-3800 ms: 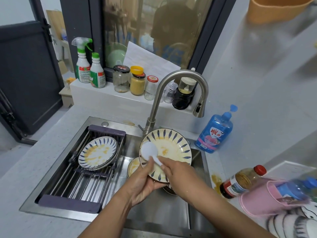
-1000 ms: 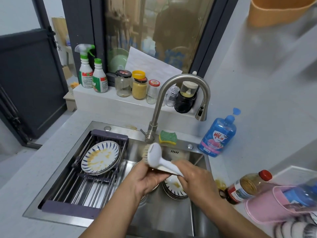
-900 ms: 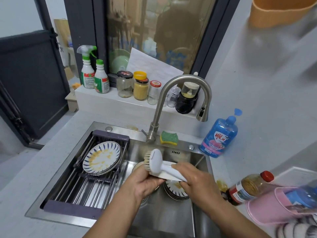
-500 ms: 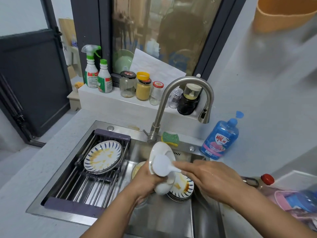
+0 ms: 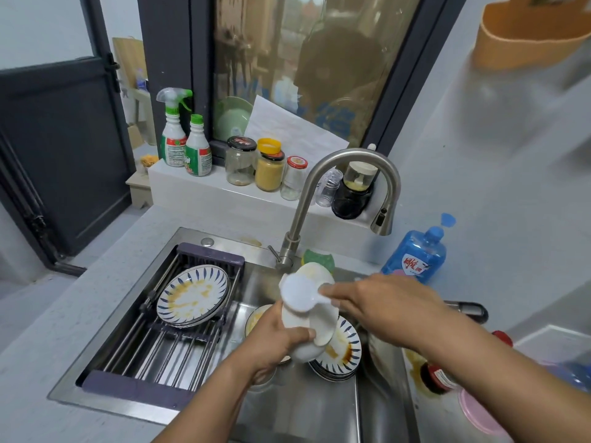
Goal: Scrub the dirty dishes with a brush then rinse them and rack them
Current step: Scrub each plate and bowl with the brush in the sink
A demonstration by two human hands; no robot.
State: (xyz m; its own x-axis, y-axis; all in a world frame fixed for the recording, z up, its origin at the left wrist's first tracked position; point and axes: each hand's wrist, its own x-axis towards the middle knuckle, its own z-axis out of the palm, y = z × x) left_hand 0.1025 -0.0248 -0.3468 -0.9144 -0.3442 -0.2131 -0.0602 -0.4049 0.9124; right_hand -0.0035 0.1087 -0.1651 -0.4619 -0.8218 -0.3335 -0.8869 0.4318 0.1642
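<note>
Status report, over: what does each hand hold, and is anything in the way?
Left hand grips white bowl over sink. Right hand holds brush, head against bowl. Stacked plates below, nothing blocking.

Brushed steel sink (image 5: 300,410), glossy plates (image 5: 192,295)

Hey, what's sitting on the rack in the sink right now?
A small stack of blue-striped plates, the top one smeared yellow, lies on the rack. The lower plates' faces are covered.
</note>
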